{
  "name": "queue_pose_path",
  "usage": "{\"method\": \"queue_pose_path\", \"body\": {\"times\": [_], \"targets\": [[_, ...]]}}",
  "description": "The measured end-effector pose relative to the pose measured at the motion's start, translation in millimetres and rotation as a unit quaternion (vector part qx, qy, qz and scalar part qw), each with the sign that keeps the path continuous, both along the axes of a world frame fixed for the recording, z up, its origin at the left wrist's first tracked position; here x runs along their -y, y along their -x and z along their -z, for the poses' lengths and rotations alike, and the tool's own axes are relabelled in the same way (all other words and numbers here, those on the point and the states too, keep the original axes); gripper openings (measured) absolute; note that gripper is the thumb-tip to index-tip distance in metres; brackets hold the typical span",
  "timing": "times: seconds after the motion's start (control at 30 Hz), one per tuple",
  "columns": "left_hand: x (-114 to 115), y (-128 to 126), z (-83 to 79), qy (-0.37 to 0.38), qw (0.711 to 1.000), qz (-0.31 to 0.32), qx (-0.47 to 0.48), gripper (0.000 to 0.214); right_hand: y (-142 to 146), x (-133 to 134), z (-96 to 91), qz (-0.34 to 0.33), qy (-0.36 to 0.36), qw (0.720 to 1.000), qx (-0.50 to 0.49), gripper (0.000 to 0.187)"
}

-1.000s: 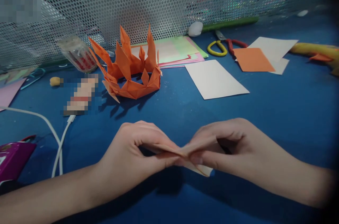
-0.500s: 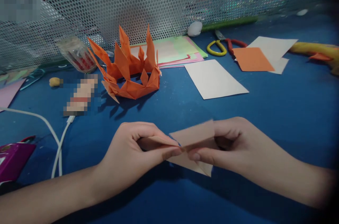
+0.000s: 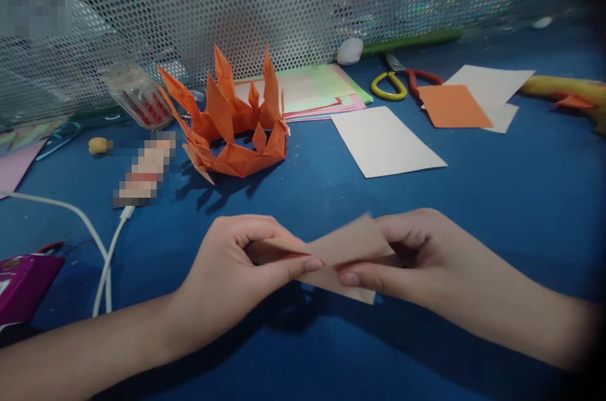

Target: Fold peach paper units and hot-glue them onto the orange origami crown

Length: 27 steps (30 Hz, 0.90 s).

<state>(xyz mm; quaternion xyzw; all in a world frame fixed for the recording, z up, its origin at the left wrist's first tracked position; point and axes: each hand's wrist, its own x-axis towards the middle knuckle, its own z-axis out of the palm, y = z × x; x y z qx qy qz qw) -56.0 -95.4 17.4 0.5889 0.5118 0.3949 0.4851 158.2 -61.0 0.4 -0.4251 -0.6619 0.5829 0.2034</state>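
Note:
A small piece of folded pale paper [image 3: 356, 243] is held between both hands above the blue table. My left hand [image 3: 246, 262] pinches its left part between thumb and fingers. On the other side, my right hand [image 3: 416, 256] grips the right part, its thumb along the near face. Several flaps stick out at angles, and the fingers hide some of the folds. Beyond my left hand stands an orange folded-paper crown [image 3: 241, 161] with pointed tips. Past my right hand lies a white paper sheet [image 3: 386, 142].
Behind are stacked coloured papers [image 3: 312, 88], scissors [image 3: 411, 76], an orange paper square [image 3: 454, 106] and a clear jar [image 3: 139, 98]. A white cable [image 3: 106, 262] and a purple box [image 3: 28, 287] lie at left. Perforated metal mesh [image 3: 293, 3] bounds the table's back.
The folded paper has tilted in my fingers: its upper flap has turned and its lower flap sits slightly higher. Both hands stay nearly in place, still gripping it.

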Motion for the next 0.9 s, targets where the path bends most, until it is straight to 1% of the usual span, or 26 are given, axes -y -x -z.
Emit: {"method": "queue_pose_path", "body": {"times": [0.13, 0.23, 0.33, 0.4, 0.47, 0.57, 0.6, 0.7, 0.8, 0.87, 0.9], "targets": [[-0.8, 0.5, 0.7, 0.005, 1.0, -0.005, -0.006, 0.019, -0.9, 1.9, -0.5, 0.015, -0.008, 1.0, 0.015, 0.022], [-1.2, 0.9, 1.5, 0.021, 1.0, -0.007, 0.021, 0.017, -1.1, 0.9, -2.7, 0.022, 0.02, 0.999, -0.013, 0.018], [-2.1, 1.6, 2.2, 0.015, 1.0, -0.011, 0.019, 0.016, 0.0, -1.1, -4.6, 0.025, 0.044, 0.999, -0.015, 0.022], [-3.1, 1.9, 2.1, 0.002, 1.0, -0.02, 0.01, 0.014, 0.9, -2.0, -4.7, 0.017, 0.034, 0.999, 0.001, 0.021], [-3.7, 1.8, 1.5, -0.002, 1.0, -0.031, -0.001, 0.014, 1.3, -2.1, -3.7, 0.011, 0.005, 1.0, 0.014, 0.019], [-3.6, 1.5, 0.3, 0.01, 0.999, -0.04, -0.004, 0.018, 0.5, -2.0, -2.1, 0.026, -0.024, 0.999, 0.029, 0.027], [-3.4, 1.5, 0.0, 0.014, 0.999, -0.04, -0.003, 0.018, 0.1, -1.9, -2.0, 0.028, -0.024, 0.999, 0.029, 0.025], [-3.4, 1.8, -0.4, 0.009, 0.999, -0.033, -0.004, 0.017, -0.9, -1.7, -2.6, 0.026, -0.011, 0.999, 0.018, 0.017], [-4.9, 2.9, -1.0, 0.0, 1.0, -0.024, -0.012, 0.011, -1.2, -1.5, -2.5, 0.045, 0.018, 0.999, -0.016, 0.011], [-6.3, 4.2, -1.2, -0.004, 0.999, -0.03, -0.025, 0.006, -1.6, -2.1, -1.5, 0.063, 0.04, 0.996, -0.044, 0.01], [-7.0, 5.0, -1.1, -0.006, 0.999, -0.034, -0.037, 0.007, -1.9, -2.8, -0.9, 0.067, 0.043, 0.995, -0.052, 0.011]]}}
